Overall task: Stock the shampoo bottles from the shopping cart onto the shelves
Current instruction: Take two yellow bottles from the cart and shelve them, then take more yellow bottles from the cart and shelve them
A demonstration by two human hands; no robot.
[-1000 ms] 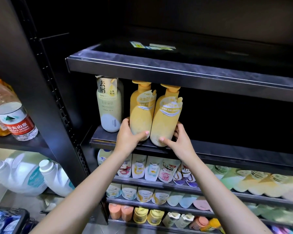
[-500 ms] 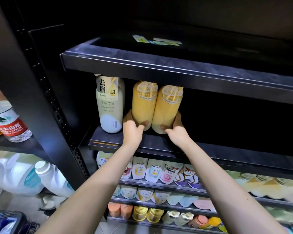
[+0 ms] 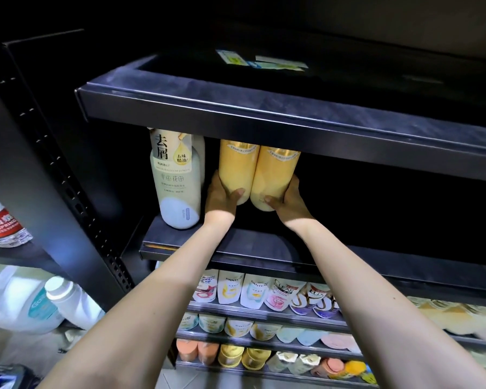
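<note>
Deep on the shelf (image 3: 253, 242), each hand's fingers curled round one yellow bottle: left hand (image 3: 220, 199), right hand (image 3: 288, 202)

We're in a shop aisle here: black metal shelving (image 3: 264, 113) on punched uprights, tight rows of branded shampoo sachets and bottles (image 3: 264, 293) facing outward below (Pantene and Clear labels readable), large white detergent jugs (image 3: 26, 304) and bottled water (image 3: 0, 220) one bay over.
</note>
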